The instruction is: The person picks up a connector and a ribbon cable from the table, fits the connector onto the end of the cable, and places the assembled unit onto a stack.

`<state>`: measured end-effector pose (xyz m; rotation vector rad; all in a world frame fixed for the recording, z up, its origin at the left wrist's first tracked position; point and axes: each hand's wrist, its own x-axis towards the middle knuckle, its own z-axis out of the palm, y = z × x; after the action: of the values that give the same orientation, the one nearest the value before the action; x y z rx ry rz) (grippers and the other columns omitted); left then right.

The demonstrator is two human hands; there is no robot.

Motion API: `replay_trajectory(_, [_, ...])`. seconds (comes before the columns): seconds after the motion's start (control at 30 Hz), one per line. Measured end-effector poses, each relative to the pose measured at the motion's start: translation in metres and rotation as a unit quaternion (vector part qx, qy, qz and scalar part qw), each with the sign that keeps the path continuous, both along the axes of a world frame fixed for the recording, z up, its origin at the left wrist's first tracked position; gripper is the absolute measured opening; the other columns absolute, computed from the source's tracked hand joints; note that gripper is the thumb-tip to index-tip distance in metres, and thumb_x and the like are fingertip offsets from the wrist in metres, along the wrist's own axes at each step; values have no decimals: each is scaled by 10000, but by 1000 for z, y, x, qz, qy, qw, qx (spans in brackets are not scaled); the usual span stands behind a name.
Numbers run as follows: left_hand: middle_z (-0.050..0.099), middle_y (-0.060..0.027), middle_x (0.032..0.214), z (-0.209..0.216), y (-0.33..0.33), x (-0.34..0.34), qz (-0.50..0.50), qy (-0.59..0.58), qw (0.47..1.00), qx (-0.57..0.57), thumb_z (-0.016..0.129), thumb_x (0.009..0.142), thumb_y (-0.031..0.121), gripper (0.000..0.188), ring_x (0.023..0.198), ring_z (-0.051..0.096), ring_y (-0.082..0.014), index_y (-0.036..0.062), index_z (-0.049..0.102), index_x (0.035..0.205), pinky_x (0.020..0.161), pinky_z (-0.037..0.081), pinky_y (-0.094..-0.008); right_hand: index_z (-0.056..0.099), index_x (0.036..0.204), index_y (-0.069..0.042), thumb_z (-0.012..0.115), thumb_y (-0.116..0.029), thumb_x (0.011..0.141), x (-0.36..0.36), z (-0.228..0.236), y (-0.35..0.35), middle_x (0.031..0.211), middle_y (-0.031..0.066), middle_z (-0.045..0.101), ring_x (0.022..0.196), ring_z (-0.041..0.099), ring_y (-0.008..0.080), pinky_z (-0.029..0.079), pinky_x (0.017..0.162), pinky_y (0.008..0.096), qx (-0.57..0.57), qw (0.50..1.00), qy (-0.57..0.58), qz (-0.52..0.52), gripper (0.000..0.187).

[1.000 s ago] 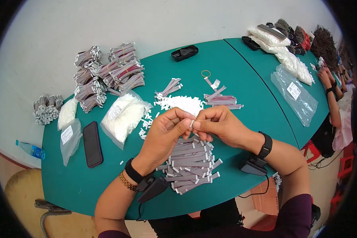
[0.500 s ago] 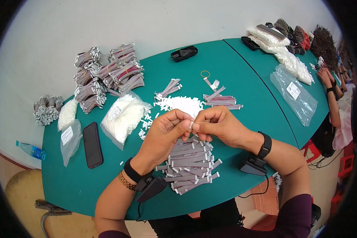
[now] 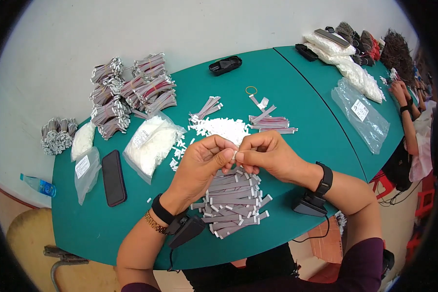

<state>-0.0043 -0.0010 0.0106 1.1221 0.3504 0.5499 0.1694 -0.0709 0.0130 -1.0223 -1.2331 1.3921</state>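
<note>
My left hand (image 3: 203,159) and my right hand (image 3: 272,153) meet fingertip to fingertip above the table. Between their thumbs and forefingers is a small white connector (image 3: 235,155), pinched from both sides and mostly covered. Whether a cable hangs from it I cannot tell. Under and in front of my fingers lies a pile of flat grey ribbon cables (image 3: 233,199) with white connector ends. Just beyond my fingers is a heap of loose white connector pieces (image 3: 224,127), some scattered to its left.
Behind the heap lie two small cable bundles (image 3: 275,122) (image 3: 208,107) and a rubber band (image 3: 251,90). Left stand a bag of white pieces (image 3: 153,143), a phone (image 3: 114,179) and stacked cable bundles (image 3: 131,90). Far right, another person's hand (image 3: 400,92) is near more bags (image 3: 360,80).
Both hands stay in the same place, still pinching the small white connector. Hardly anything else differs.
</note>
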Motion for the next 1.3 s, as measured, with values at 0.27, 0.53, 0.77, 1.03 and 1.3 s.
replay_trajectory(0.27, [577, -14, 800, 0, 2, -2, -14, 0, 999, -49, 586, 862, 172, 179, 671, 503, -57, 23, 548, 951, 598, 400, -178, 606, 734, -15, 583, -104, 841, 0, 0, 1, 614, 19, 562, 543, 509, 53, 379, 474, 186, -7, 1000, 11, 8, 141])
replay_trajectory(0.53, [576, -18, 804, -3, 5, -4, -35, 6, 997, -70, 584, 862, 169, 177, 665, 494, -57, 19, 547, 949, 594, 398, -175, 604, 727, -16, 584, -108, 842, 0, 0, 0, 615, 21, 565, 535, 503, 52, 375, 472, 185, -5, 1000, 0, 9, 149])
replay_trajectory(0.77, [583, -27, 809, 1, 1, -2, -15, 7, 999, -28, 585, 859, 148, 164, 664, 496, -65, 11, 547, 941, 597, 399, -180, 605, 731, -14, 579, -94, 838, -1, 0, -1, 619, 21, 568, 536, 504, 52, 377, 473, 187, -4, 1000, 11, 6, 137])
replay_trajectory(1.03, [584, -28, 779, 0, 0, 0, 59, 33, 989, 131, 590, 854, 126, 144, 670, 509, -70, 9, 553, 928, 601, 404, -194, 606, 741, -11, 579, -85, 836, -2, -1, 0, 625, 20, 568, 540, 508, 51, 381, 474, 187, 12, 1000, 0, -16, 123])
replay_trajectory(1.3, [586, -25, 794, 3, 1, 0, 42, 18, 997, 57, 588, 854, 121, 138, 680, 514, -70, 14, 555, 934, 610, 404, -196, 601, 752, -10, 576, -103, 849, -2, 2, 1, 628, 22, 565, 542, 507, 54, 383, 474, 190, -8, 1000, -12, -8, 137])
